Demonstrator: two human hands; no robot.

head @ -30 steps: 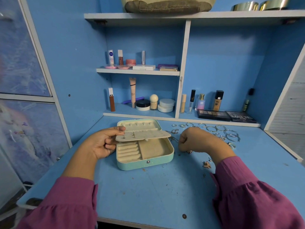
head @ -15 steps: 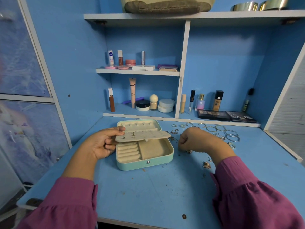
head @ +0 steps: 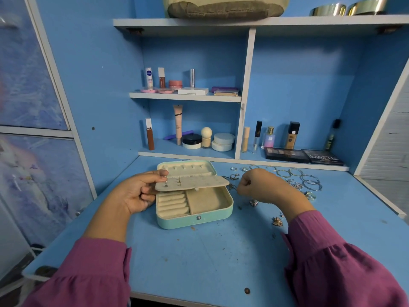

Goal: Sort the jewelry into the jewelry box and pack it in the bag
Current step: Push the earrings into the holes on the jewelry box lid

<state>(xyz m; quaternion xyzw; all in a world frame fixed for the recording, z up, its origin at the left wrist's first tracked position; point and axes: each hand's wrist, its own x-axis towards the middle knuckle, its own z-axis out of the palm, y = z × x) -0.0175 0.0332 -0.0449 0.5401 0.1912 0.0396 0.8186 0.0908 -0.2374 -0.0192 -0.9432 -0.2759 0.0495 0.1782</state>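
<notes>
On blue bench [head: 199,262], mint jewelry box [head: 194,216] sits open between both hands. Left hand [head: 135,193] pinches left end of earring flap [head: 194,183], holding it level above ring rolls; few studs already pinned there. Right hand [head: 259,185] curled, fingertips pinching something tiny just right of box; cannot tell what. Loose bangles [head: 296,173], rings, brooches lie scattered at right. Judgement: keep flap steady, bring piece over free hole, push post straight through. Bag not identifiable yet.
</notes>
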